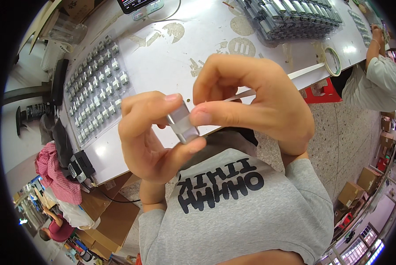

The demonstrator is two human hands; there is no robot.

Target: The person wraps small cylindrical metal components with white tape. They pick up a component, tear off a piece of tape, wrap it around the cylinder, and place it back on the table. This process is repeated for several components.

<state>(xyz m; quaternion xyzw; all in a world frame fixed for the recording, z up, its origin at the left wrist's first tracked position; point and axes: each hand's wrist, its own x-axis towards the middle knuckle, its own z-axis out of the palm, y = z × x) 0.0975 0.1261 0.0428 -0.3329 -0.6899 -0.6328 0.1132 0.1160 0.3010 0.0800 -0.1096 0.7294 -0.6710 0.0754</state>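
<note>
Between the thumb and fingers of my left hand (147,137) is a small silvery metal block (187,135), tilted, with a paler band across its face. My right hand (268,97) is closed in a pinch, its thumb tip against the block's side. A narrow white tape strip (306,72) runs from behind the right hand's fingers to a tape roll (332,61) at the table's right edge. The strip's end near the block is hidden by the right thumb and fingers.
A clear tray (94,90) of small metal pieces with white bands lies left on the white table (162,57). Stacked trays of similar pieces (290,20) stand at the back. A phone (133,4) lies at the far edge. Another person (374,79) sits at right.
</note>
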